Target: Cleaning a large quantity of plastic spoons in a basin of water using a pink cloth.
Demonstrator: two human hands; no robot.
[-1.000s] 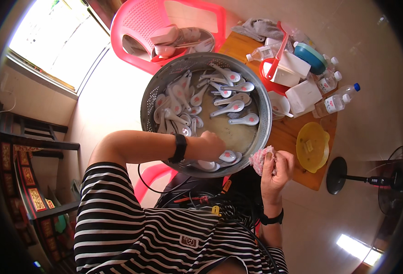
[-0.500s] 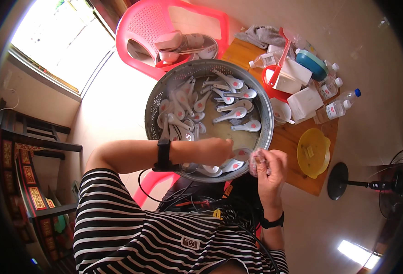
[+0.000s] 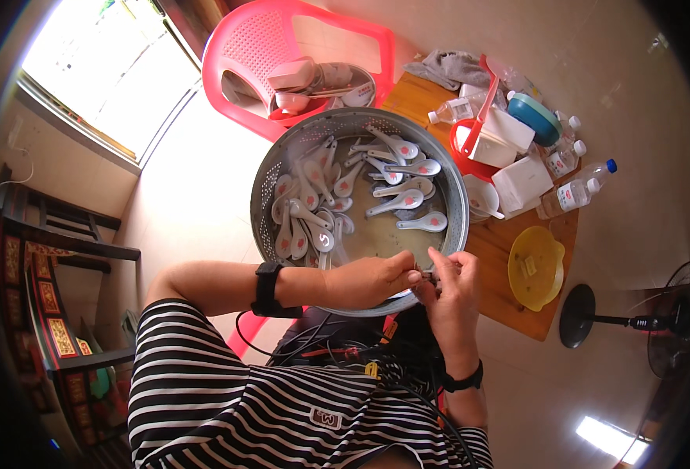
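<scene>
Head view shows both hands meeting over the near rim of a big perforated metal basin (image 3: 278,168) that holds cloudy water. The left hand (image 3: 368,280) is curled closed and the right hand (image 3: 450,293) has its fingers pinched together against it; they seem to grip one small item between them, likely a spoon, though I cannot tell for sure. Many white ceramic spoons (image 3: 396,205) with red marks lie scattered in the basin, thickest along its left wall and toward the far side. By my reckoning most of the washing is yet to do. Beyond the basin's far rim, a pink plastic chair (image 3: 255,59) carries a tray of crockery (image 3: 321,82). To the right, a wooden table (image 3: 509,309) holds bottles (image 3: 575,191) and a yellow dish (image 3: 534,267).
</scene>
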